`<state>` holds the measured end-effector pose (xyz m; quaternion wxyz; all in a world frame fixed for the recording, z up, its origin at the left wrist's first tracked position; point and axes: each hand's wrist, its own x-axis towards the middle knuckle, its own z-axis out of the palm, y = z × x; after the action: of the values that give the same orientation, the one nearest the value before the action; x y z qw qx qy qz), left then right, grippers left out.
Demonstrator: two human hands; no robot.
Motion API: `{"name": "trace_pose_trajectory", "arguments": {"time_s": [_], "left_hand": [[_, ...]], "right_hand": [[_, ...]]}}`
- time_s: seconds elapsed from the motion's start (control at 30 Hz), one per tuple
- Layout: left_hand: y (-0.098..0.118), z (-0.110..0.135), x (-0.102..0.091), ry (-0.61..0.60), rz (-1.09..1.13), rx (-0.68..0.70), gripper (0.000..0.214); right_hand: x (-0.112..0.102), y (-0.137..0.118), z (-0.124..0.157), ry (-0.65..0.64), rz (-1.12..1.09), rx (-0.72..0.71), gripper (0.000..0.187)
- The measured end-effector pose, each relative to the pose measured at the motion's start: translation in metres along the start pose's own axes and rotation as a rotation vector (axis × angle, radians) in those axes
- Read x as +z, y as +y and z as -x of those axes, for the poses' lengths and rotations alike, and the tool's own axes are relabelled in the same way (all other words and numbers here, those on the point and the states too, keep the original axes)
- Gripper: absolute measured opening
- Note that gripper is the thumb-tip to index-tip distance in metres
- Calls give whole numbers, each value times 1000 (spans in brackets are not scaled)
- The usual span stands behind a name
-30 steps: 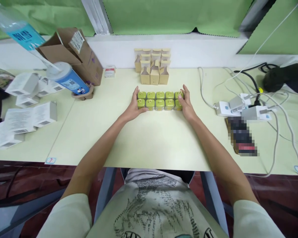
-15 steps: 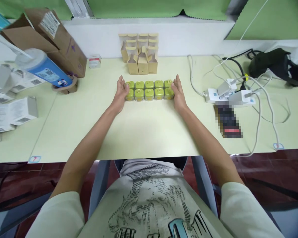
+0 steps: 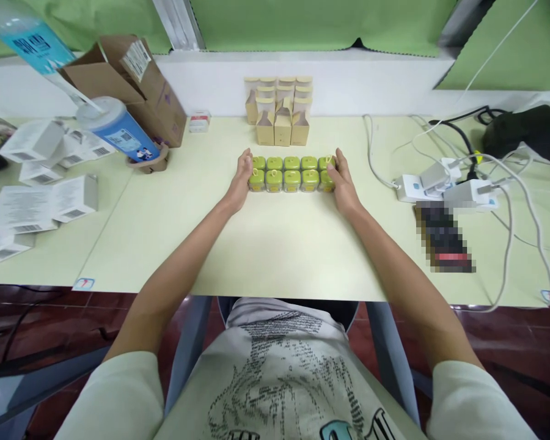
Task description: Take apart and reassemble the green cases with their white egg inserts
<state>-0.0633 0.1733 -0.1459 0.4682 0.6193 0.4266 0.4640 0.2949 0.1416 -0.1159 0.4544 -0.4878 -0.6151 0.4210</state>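
Two rows of small clear jars with green lids [image 3: 292, 178] stand packed together on the table, several in each row. At the left end of the block, my left hand [image 3: 242, 182] presses its inner side against the jars, fingers straight and pointing away from me. My right hand [image 3: 343, 182] presses against the right end, its thumb resting on the end jars and its other fingers stretched along the side. The jars are squeezed between both hands. Behind them, several upright tan cardboard boxes [image 3: 283, 129] with raised flaps stand grouped near the wall.
On the left are white boxes [image 3: 25, 208], a blue cup [image 3: 123, 129] in a carton holder and an open brown carton [image 3: 165, 101]. A power strip [image 3: 410, 188] with cables, a pixelated dark object [image 3: 442, 235] and a black bag [image 3: 522, 134] lie right. A small box [image 3: 199, 121] sits behind.
The camera view has shifted, so the whole scene appears farther right and mostly a little lower. Both hands stay at the ends of the jar block, with little visible movement against the table.
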Motion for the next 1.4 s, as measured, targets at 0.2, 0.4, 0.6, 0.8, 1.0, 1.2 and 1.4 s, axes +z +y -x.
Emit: {"name": "trace_pose_trajectory", "arguments": {"time_s": [0.2,0.4,0.6,0.8,1.0,1.2,1.4], "left_hand": [[-4,2,1,27,-37,19,111],[3,2,-15,-13,-68,63,110],[16,3,-44,-147,-289,203,182],[30,-3,-46,-277,-293,128,175],[28,-6,-44,-293,-267,174,164],[25,-5,-41,-280,-269,193,163],[23,-3,-37,-242,-243,189,161]], "right_hand": [[0,-2,3,-12,32,-43,126],[-1,-12,15,155,18,-94,107],[-7,-84,15,311,183,-267,45],[69,-158,-34,-230,-207,85,21],[126,-151,-64,-344,-270,294,23],[137,-150,-73,-374,-230,429,26],[146,-155,-67,-334,-282,432,27]]}}
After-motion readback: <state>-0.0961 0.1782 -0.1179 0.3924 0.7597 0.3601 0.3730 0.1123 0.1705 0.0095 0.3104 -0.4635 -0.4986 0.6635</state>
